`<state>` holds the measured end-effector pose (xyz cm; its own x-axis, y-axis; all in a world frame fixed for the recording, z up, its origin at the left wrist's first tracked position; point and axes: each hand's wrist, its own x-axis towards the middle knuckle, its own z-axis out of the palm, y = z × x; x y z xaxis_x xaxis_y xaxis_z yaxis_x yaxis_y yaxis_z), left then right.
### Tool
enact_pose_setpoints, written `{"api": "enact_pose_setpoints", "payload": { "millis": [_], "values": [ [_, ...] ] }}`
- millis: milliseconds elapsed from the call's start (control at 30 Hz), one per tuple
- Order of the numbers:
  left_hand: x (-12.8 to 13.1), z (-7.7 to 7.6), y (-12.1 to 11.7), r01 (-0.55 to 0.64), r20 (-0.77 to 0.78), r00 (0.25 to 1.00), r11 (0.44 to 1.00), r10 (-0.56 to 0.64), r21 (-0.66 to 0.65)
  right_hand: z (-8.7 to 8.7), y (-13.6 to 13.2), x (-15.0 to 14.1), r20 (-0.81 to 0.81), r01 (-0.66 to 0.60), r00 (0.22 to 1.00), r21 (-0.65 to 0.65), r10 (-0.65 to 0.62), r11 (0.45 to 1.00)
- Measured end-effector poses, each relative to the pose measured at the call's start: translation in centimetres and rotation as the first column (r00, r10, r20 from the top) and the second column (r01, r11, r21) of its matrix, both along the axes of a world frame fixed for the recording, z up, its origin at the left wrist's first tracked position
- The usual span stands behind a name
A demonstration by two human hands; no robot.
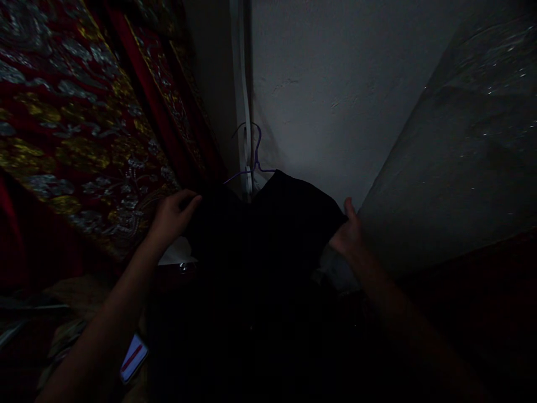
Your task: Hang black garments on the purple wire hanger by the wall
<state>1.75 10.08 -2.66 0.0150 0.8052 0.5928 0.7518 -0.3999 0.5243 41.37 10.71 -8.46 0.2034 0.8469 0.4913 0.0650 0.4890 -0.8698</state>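
Observation:
A black short-sleeved garment (pixel 260 240) hangs in front of me on a thin purple hanger (pixel 257 148) close to the wall. My left hand (pixel 174 212) pinches the edge of its left sleeve between thumb and finger. On the other side, my right hand (pixel 349 232) is at the right sleeve, its thumb pointing up and its fingers partly hidden behind or inside the cloth. The garment's lower part melts into the dark, so its hem cannot be made out.
A red cloth with gold and silver embroidery (pixel 84 112) hangs at the left. Pale cords (pixel 246 67) run down the grey wall (pixel 335 84). Clear plastic sheeting (pixel 470 145) covers the right side. A lit phone (pixel 134 358) lies low at the left.

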Motion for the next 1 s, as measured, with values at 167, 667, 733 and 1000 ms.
{"api": "enact_pose_setpoints", "payload": {
  "millis": [167, 667, 733, 1000],
  "values": [
    [1.9, 0.8, -0.2, -0.044, 0.001, 0.999, 0.971, 0.045, 0.235, 2.7, -1.3, 0.9, -0.166, -0.069, 0.985, -0.141, 0.045, 0.988],
    [6.7, 4.3, -8.2, 0.685, 0.773, 0.527, 0.715, -0.353, -0.141, -0.7, -13.9, -4.7, 0.302, -0.218, 0.941, 0.184, 0.156, 0.958],
    [6.3, 3.5, -9.3, 0.713, 0.85, 0.461, 0.677, -0.253, -0.185, -0.4, -14.6, -6.3, 0.548, -0.626, 0.685, 0.107, 0.48, 0.773],
    [1.2, 3.9, -14.1, 0.45, 0.412, 0.874, 0.749, -0.258, -0.486, 0.2, -8.6, -8.6, 0.543, -0.335, 0.829, 0.298, 0.129, 0.894]
  ]
}}
